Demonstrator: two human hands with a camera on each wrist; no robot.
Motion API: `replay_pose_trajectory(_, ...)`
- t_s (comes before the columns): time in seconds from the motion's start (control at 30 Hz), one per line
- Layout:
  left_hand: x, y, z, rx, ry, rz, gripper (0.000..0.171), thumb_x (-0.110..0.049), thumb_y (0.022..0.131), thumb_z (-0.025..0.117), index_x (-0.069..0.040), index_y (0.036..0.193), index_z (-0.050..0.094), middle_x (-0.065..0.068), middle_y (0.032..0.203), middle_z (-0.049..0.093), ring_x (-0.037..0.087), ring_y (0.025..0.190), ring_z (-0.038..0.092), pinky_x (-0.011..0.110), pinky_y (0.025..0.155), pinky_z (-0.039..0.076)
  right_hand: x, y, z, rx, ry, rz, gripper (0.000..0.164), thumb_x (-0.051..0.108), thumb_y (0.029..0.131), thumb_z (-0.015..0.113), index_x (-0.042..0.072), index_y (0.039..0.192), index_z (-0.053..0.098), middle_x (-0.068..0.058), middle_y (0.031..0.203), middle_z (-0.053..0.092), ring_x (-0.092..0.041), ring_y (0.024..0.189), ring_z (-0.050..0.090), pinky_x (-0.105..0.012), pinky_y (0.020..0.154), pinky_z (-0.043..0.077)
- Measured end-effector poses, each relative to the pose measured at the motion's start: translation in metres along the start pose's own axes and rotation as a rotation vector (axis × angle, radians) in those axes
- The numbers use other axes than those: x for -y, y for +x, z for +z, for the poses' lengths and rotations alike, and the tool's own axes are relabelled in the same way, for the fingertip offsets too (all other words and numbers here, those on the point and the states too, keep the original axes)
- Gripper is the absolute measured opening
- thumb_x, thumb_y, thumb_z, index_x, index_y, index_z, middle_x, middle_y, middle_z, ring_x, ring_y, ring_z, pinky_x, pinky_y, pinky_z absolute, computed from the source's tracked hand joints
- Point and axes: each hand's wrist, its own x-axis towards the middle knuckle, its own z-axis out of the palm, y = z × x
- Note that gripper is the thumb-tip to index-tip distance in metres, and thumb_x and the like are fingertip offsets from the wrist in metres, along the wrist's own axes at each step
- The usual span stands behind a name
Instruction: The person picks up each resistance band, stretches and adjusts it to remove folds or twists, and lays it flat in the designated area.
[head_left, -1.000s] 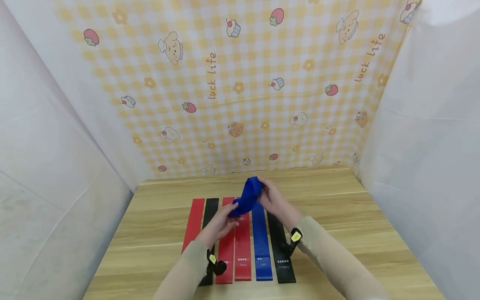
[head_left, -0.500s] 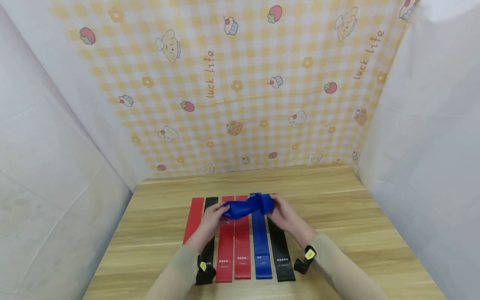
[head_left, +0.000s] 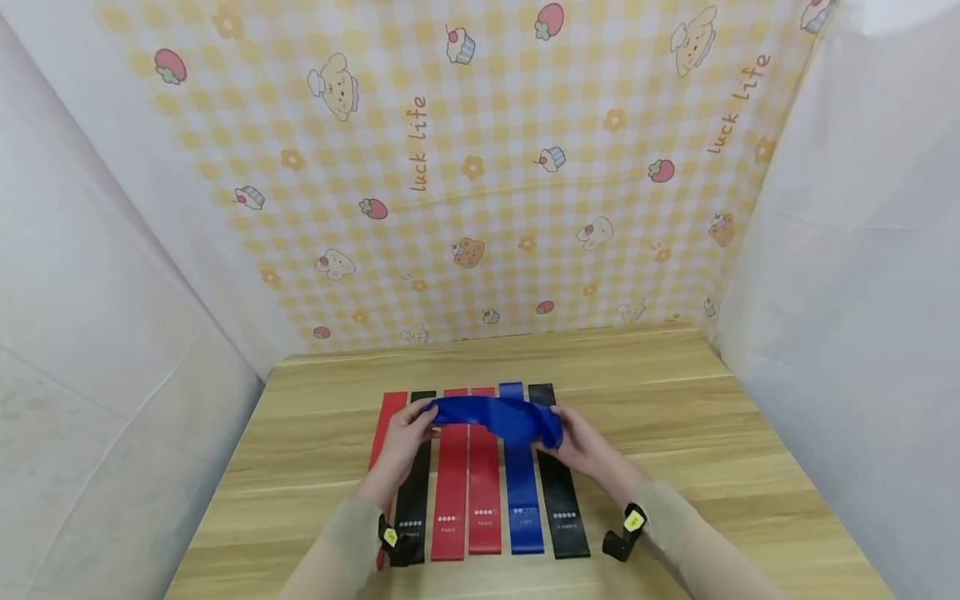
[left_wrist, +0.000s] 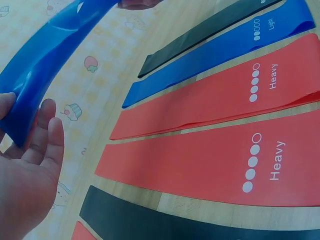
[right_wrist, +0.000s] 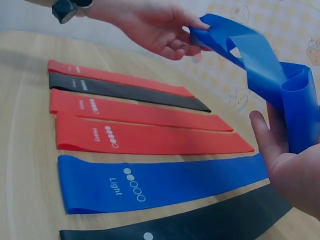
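Note:
A blue loop resistance band (head_left: pixel 468 410) is stretched out sideways above the table, held up between both hands. My left hand (head_left: pixel 402 435) pinches its left end between thumb and fingers. At the other end, my right hand (head_left: pixel 583 448) grips the band, which is twisted and folded over there, as the right wrist view shows. Below lie a flat blue band (head_left: pixel 524 483) marked Light, a red band (head_left: pixel 484 492) and another red band (head_left: pixel 450 492), both marked Heavy. A black band (head_left: pixel 558 487) marked X-Heavy lies at the right of the row.
Farther left on the wooden table (head_left: pixel 300 467) are another black band (head_left: pixel 412 500) and a red band (head_left: pixel 392 408), partly hidden by the left arm. A patterned cloth (head_left: pixel 480 208) hangs behind the table, with white cloths at both sides.
The hands have moved apart and lower. The held blue band has gone from a bunched, slanting loop to a longer, nearly level strip. The bands on the table have stayed put.

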Motion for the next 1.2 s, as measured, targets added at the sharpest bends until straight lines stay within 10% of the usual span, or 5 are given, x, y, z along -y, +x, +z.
replay_pose_trajectory(0.37,-0.005,-0.006,-0.004,0.016,-0.106,0.022,0.023,-0.010,0.100,0.052,-0.001,0.117,0.064,0.011,0.106,0.058,0.029,0.091,0.055,0.032,0.076,0.050,-0.012,0.004,-0.007,-0.156,0.049,0.055,0.044,0.023,0.102,0.043,0.005,0.137,0.023,-0.023,0.148,0.023,-0.040,0.126,0.036,-0.049,0.101,0.041)
replay_pose_trajectory(0.67,-0.009,-0.014,-0.020,0.363,-0.128,0.080,0.022,-0.006,0.100,0.051,-0.015,0.104,0.070,0.003,0.092,0.060,0.021,0.080,0.051,0.029,0.071,0.044,-0.016,0.006,-0.005,-0.266,0.081,0.065,0.051,0.024,0.099,0.052,0.002,0.134,0.024,-0.026,0.136,0.033,-0.037,0.119,0.046,-0.049,0.104,0.037)
replay_pose_trajectory(0.87,-0.015,-0.015,-0.025,0.505,0.085,0.105,0.019,-0.010,0.099,0.054,-0.007,0.112,0.068,0.005,0.111,0.060,0.026,0.100,0.049,0.036,0.081,0.047,-0.010,0.009,-0.009,-0.256,-0.060,0.021,0.018,0.023,0.101,0.051,0.008,0.109,0.048,-0.006,0.105,0.059,-0.019,0.093,0.061,-0.039,0.087,0.048)
replay_pose_trajectory(1.2,-0.025,-0.023,-0.023,0.593,0.463,0.146,0.023,-0.008,0.098,0.056,-0.017,0.116,0.067,0.009,0.114,0.056,0.031,0.098,0.052,0.044,0.079,0.051,0.007,0.013,-0.015,-0.250,-0.209,0.015,0.020,0.020,0.105,0.040,0.007,0.097,0.054,-0.002,0.089,0.059,-0.013,0.081,0.058,-0.033,0.083,0.050)
